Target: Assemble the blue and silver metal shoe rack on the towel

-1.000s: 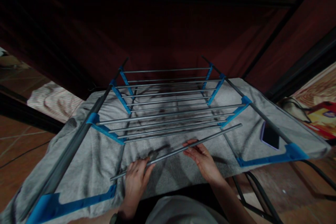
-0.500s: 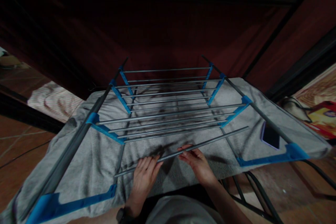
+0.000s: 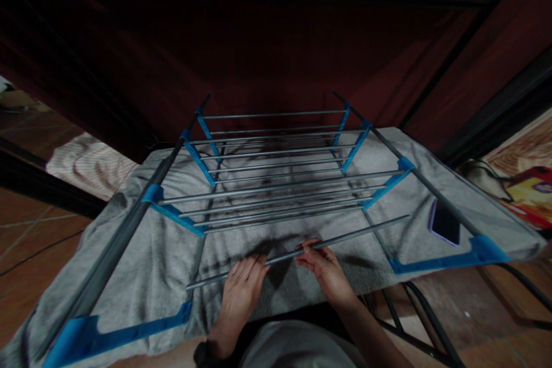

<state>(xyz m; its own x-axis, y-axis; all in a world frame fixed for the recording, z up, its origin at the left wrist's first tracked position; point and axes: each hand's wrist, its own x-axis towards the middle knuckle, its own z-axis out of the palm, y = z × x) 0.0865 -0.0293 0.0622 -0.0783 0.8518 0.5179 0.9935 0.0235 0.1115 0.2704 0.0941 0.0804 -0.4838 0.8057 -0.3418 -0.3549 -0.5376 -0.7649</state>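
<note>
A thin grey metal rod (image 3: 357,234) slants across the front of the rack, its right end higher than its left. My left hand (image 3: 245,284) grips it left of its middle, fingers over the top. My right hand (image 3: 321,267) pinches the same rod just right of the middle. Around it stands a rack frame of grey tubes with blue plastic brackets; several crossbars (image 3: 284,187) span the farther brackets. The nearest left bracket (image 3: 129,330) and nearest right bracket (image 3: 448,259) have no bar between them. The rod's ends look apart from both brackets.
A grey cloth (image 3: 142,282) covers the table under the rack. A phone (image 3: 445,223) lies on it at the right, beside the right tube. Dark red panels (image 3: 276,52) rise behind. A black metal chair frame (image 3: 414,322) stands at the lower right.
The rod's right end has dipped slightly, so the rod lies a little flatter. Both hands still hold it in nearly the same place, and the rack has not moved.
</note>
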